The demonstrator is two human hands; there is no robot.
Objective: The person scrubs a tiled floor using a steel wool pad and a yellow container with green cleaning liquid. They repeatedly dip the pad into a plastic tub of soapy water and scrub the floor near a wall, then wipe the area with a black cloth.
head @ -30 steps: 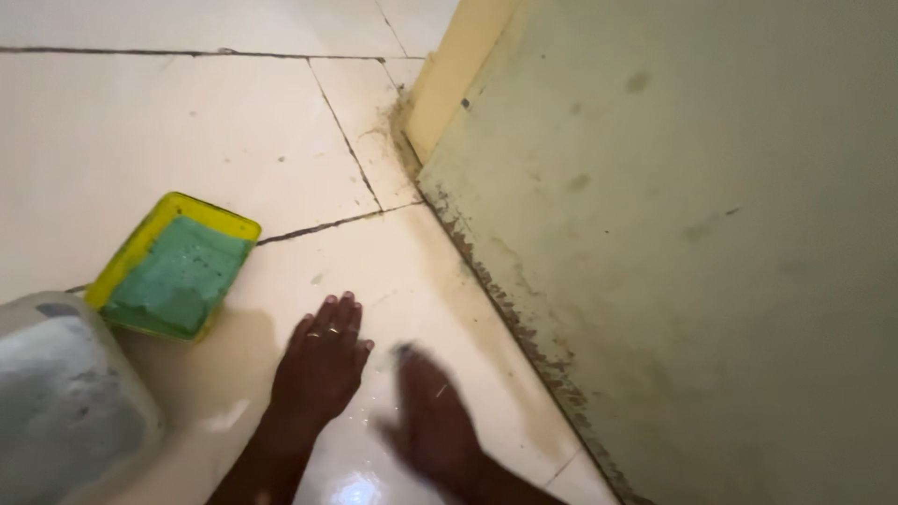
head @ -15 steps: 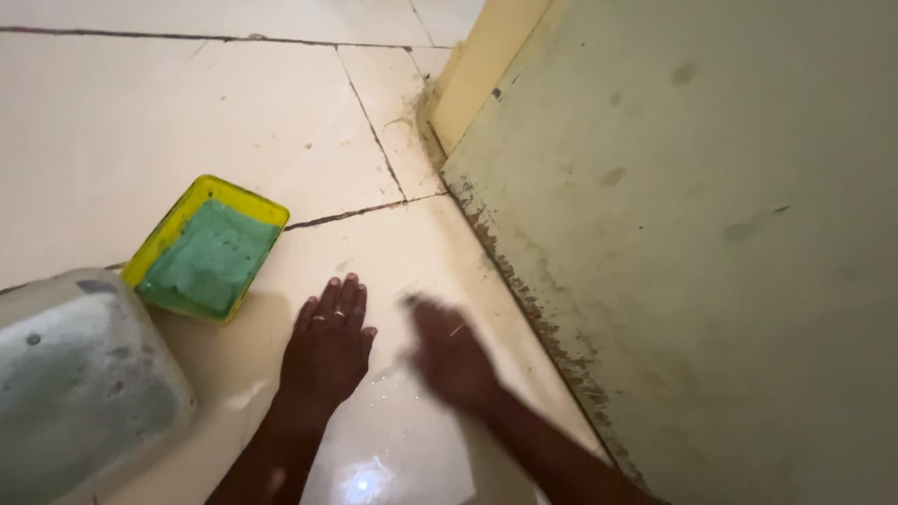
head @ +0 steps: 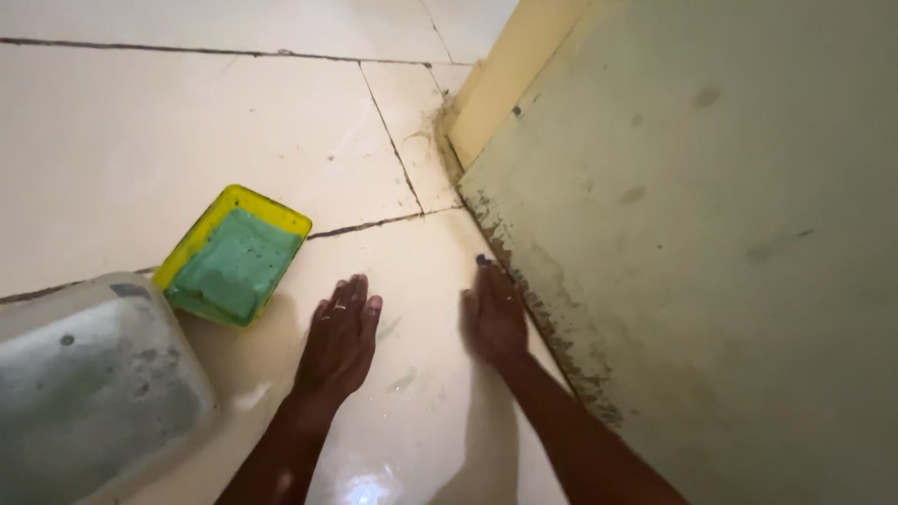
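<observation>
Both hands flat on wet floor point(head: 187, 122), palms down, fingers stretched out, nothing gripped in either

Right hand point(head: 494, 316) lies on the tile right at the foot of the wall point(head: 711, 281), fingertips pointing up-frame along the dirty bottom edge of the wall; looks a bit blurred. Can't tell if anything sits under the palm. Forearm runs back to the lower right edge of the frame

Left hand point(head: 339, 339) flat on the same tile, near the right hand but apart, fingers close together, a ring visible on one finger. Forearm goes off the bottom edge. Tile between and below the hands is glossy, with a bright light reflection near the bottom edge

Tray point(head: 232, 254), yellow with a green pad or sponge inside, sits on the floor just left of the left hand's fingertips, not touching it, tilted diagonally, lying across a grout line point(head: 374, 224) that runs toward the wall

Tub point(head: 89, 383), grey-white, scuffed, speckled with dark spots, fills the lower left corner, just beside the tray's lower edge; can't tell if they touch

Wall is pale green, stained, with dark grime along its base. Beyond it a beige post point(head: 510, 79) stands at the far end, dirt gathered at its foot
</observation>
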